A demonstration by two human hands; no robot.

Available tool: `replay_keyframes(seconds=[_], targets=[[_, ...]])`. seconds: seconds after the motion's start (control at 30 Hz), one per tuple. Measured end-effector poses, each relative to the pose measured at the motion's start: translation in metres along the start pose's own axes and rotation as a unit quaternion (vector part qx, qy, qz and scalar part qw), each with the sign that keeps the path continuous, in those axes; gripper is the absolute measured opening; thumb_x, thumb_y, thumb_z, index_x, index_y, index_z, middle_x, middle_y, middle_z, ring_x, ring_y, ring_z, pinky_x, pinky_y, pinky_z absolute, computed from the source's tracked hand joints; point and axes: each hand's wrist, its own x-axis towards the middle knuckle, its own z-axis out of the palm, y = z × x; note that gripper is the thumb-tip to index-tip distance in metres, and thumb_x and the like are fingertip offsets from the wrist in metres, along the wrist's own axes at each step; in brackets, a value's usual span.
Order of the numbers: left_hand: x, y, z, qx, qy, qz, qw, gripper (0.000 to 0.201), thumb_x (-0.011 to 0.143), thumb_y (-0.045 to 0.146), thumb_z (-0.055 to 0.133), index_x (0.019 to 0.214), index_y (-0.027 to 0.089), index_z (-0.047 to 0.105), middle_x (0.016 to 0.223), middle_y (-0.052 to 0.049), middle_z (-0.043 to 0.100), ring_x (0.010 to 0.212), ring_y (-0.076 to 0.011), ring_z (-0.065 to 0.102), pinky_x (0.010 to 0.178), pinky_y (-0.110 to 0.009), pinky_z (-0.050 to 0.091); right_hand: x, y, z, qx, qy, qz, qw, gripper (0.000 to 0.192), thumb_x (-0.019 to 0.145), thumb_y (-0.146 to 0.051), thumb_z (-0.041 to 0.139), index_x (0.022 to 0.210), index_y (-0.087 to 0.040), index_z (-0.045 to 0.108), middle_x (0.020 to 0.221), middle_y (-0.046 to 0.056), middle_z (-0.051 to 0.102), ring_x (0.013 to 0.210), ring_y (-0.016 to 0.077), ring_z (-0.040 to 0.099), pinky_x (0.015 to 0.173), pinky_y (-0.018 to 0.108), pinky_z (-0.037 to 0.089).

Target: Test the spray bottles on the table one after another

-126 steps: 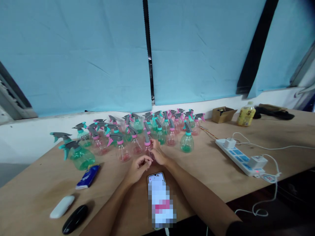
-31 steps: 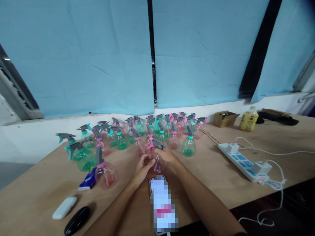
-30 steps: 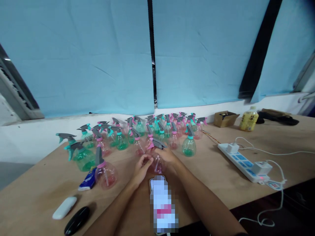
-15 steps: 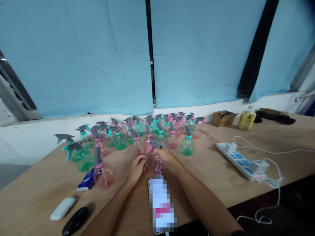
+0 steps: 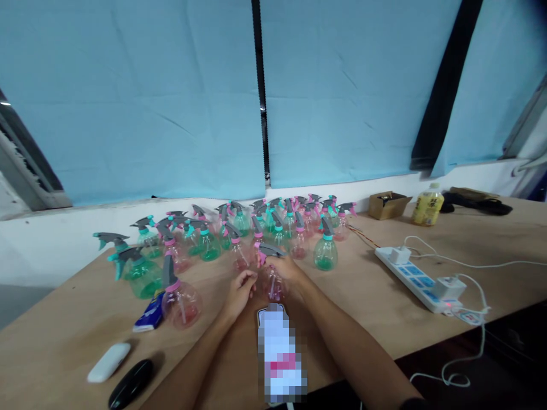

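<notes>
A small pink spray bottle [image 5: 270, 283] with a grey trigger head stands on the wooden table [image 5: 363, 296] right in front of me. My right hand [image 5: 287, 269] grips its neck under the trigger head. My left hand [image 5: 240, 290] rests beside the bottle's left side with fingers curled, touching or nearly touching it. Another pink bottle [image 5: 179, 302] stands alone to the left. Behind, several pink and green spray bottles [image 5: 256, 228] crowd the table's far side.
A phone [image 5: 280, 353] lies between my forearms. At the left front lie a blue packet [image 5: 147, 314], a white case [image 5: 107, 361] and a black case [image 5: 130, 382]. A power strip [image 5: 416, 273] with cables, a cardboard box [image 5: 387, 205] and a yellow drink bottle [image 5: 427, 204] are at the right.
Since 4.2 s ago a pink bottle has been set apart at the left and my hands have taken another one from the group. Over the last second my left fingers eased off its side.
</notes>
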Motion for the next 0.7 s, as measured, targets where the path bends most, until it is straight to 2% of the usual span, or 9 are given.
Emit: replay_keyframes(seconds=[0.2,0.5,0.7], targets=[[-0.0005,0.0001,-0.0005,0.004,-0.001,-0.001,1.000,0.033,0.077,0.052,0.059,0.079,0.019,0.061,0.053,0.006,0.052,0.042,-0.0090,0.045,0.044,-0.019,0.029,-0.0019,-0.0040,-0.0013,-0.012,-0.007,0.017,1.000,0.016,0.062,-0.019,0.054,0.071,-0.020,0.067,0.058,-0.003,0.056,0.054,0.0114,0.045,0.052,0.023,0.037],[0.0007,-0.0023,-0.0002,0.003,-0.011,0.009,1.000,0.029,0.078,0.047,0.059,0.077,0.018,0.060,0.053,0.006,0.052,0.043,-0.0084,0.044,0.044,-0.019,0.029,0.0012,0.0017,-0.0004,0.004,-0.008,-0.010,1.000,0.011,0.062,-0.017,0.055,0.067,-0.019,0.065,0.060,-0.003,0.057,0.053,0.0102,0.045,0.053,0.023,0.037],[0.0000,-0.0007,-0.0002,0.006,-0.010,0.010,1.000,0.029,0.078,0.048,0.058,0.077,0.018,0.060,0.052,0.007,0.052,0.042,-0.0084,0.044,0.045,-0.020,0.030,0.0002,0.0011,-0.0020,0.000,-0.005,0.016,1.000,0.009,0.061,-0.017,0.056,0.065,-0.019,0.063,0.054,-0.004,0.053,0.052,0.0110,0.044,0.053,0.023,0.039]])
